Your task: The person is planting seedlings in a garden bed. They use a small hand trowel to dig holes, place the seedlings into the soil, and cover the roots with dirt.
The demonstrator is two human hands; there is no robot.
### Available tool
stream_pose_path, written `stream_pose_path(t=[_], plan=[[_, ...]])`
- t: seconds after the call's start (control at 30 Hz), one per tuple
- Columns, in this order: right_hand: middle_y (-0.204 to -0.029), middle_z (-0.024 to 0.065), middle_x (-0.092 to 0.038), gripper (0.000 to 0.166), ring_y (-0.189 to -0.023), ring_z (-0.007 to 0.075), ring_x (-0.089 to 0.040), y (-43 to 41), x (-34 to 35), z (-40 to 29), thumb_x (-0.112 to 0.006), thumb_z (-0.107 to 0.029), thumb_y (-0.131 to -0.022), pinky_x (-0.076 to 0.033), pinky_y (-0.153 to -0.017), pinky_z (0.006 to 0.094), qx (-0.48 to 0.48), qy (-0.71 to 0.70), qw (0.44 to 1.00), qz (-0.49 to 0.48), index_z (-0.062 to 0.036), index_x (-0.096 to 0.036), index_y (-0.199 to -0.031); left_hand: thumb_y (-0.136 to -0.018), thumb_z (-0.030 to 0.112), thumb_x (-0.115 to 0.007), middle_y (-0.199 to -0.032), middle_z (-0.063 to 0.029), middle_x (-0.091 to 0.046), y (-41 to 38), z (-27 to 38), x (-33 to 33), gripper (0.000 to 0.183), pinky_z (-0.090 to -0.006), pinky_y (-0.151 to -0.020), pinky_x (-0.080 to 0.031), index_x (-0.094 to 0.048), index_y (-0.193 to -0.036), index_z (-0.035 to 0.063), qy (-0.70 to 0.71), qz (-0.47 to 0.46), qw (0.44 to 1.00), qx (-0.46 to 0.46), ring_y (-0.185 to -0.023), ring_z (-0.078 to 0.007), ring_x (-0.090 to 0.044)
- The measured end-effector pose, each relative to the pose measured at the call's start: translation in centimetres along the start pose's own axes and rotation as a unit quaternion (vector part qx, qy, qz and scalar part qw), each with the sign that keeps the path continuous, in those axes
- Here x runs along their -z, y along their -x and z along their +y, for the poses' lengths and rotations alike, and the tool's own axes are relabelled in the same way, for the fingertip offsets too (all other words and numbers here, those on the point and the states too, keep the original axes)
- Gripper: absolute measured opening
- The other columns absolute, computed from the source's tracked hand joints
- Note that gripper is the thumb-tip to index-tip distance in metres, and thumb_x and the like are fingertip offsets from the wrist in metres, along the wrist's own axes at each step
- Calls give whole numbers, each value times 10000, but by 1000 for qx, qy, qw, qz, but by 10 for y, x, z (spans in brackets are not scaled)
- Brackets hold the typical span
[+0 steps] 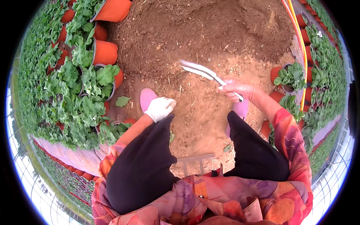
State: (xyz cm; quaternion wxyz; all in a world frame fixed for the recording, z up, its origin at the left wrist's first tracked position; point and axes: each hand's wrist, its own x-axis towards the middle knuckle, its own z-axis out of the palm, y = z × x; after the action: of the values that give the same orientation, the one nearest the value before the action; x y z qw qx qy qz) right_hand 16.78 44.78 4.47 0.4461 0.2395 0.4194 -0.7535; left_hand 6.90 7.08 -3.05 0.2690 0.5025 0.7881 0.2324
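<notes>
My right hand [235, 88], bare, grips the dark handle of a narrow hand tool [201, 70] over the soil. Its curved white front part points away to the left and looks split in two; blur keeps me from telling its exact kind. In a white glove, my left hand [161, 108] is at my left knee with its fingers curled in, and nothing shows in them. Beneath that hand the toe of a pink shoe [147, 98] sticks out. Brown loose soil [182, 36] spreads before me, heaped toward the far side.
Orange pots [105, 52] of leafy green plants crowd the left side, some tipped over. To the right stand more potted plants [291, 74] beside an orange-and-yellow hose [301, 42]. A loose leaf [123, 101] lies by my left shoe. Under me is a slatted low seat [194, 159].
</notes>
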Motion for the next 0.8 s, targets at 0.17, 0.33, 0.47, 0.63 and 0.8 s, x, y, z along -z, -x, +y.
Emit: stream_pose_path(t=[0.17, 0.33, 0.47, 0.63, 0.8], plan=[[-531, -52, -379, 316, -378, 51, -350, -26, 12, 43, -497, -333, -1005, -286, -343, 217, 11, -299, 950, -86, -35, -572, -1079, -920, 205, -527, -945, -111, -692, -7, 7, 5, 216, -393, -802, -514, -665, -999, 58, -5, -9, 1000, -16, -891, -295, -647], [-555, -48, -413, 306, -415, 62, -392, -39, 21, 55, -504, -356, -998, -317, -363, 222, 32, -270, 962, -21, -61, -570, -1040, -932, 232, -511, -925, -112, -690, -4, 5, 4, 225, -403, -788, -509, -647, -1001, 67, 17, 1, 1000, 13, -879, -300, -645], [-618, -6, -510, 287, -477, 105, -495, -46, 26, 54, -545, -346, -959, -416, -433, 280, -1, -2, 980, 197, -63, -575, -993, -929, 222, -514, -932, -109, -688, -2, 3, 4, 220, -399, -791, -509, -649, -1000, 64, 8, 4, 1000, 2, -877, -297, -646], [-755, 146, -629, 285, -724, 313, -641, -50, 41, 67, -585, -299, -873, -506, -689, 422, 78, 392, 844, 358, -41, -607, -992, -917, 215, -530, -925, -121, -688, -5, 5, 6, 219, -398, -795, -511, -661, -1003, 63, 12, -1, 1000, 0, -882, -299, -645], [-805, 183, -649, 312, -781, 352, -641, -50, 3, 58, -594, -345, -868, -507, -745, 437, 135, 416, 842, 314, -46, -628, -948, -913, 212, -538, -906, -130, -689, -3, 4, 7, 216, -401, -787, -515, -667, -1001, 62, 21, 5, 1000, 2, -870, -307, -648]])
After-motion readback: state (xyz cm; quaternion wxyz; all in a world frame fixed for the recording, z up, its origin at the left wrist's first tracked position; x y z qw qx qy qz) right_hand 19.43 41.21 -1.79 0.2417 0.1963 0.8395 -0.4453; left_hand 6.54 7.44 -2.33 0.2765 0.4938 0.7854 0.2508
